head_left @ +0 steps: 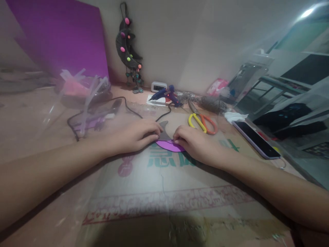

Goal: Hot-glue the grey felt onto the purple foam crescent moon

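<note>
A dark grey crescent-shaped piece [163,133] lies over a bright purple piece [170,146] with a curved edge, on the cardboard in front of me. My left hand [145,134] is closed at the left end of the two pieces, thumb and fingers pinching their edge. At the other end, my right hand [192,141] pinches the pieces near the grey tip, its fingers curled. The fingertips partly cover both ends, so I cannot tell whether the layers are joined.
Yellow-and-orange-handled scissors [203,123] lie behind my right hand. A blue glue gun [166,95] with a lit red light rests farther back, its cord trailing left. A phone [255,139] lies right; a moon ornament [128,48] hangs beside a purple sheet [69,37]. Glue sticks [89,99] stand left.
</note>
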A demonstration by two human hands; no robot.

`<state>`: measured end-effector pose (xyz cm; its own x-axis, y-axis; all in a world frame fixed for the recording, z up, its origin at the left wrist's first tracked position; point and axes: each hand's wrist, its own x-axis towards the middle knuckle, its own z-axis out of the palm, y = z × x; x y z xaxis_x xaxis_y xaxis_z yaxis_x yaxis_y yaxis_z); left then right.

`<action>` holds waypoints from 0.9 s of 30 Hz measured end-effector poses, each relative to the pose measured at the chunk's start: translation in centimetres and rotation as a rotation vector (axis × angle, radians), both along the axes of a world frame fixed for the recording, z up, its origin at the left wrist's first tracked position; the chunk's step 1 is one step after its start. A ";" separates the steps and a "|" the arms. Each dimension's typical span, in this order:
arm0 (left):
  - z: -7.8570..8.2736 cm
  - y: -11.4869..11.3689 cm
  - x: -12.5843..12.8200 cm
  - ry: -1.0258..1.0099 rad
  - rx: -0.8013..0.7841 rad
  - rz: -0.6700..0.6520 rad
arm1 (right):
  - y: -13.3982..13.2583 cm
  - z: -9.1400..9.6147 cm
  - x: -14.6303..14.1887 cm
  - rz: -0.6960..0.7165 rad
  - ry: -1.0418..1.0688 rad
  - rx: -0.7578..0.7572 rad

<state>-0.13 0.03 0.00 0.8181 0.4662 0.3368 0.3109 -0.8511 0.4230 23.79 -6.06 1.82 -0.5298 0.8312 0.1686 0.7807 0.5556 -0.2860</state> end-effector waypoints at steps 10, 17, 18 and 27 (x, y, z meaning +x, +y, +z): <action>0.1 0.0 -0.1 0.056 0.064 -0.028 | 0.9 1.1 0.8 -0.031 -0.016 -0.136; 0.2 -0.1 -0.2 0.076 0.084 -0.033 | -0.1 1.4 0.5 -0.223 -0.015 -0.066; 0.1 -0.1 -0.2 0.074 0.081 -0.032 | -0.1 1.5 0.5 -0.198 0.000 -0.097; 0.2 0.3 -0.5 0.076 0.014 -0.026 | 1.1 1.7 1.4 -0.049 0.155 -0.325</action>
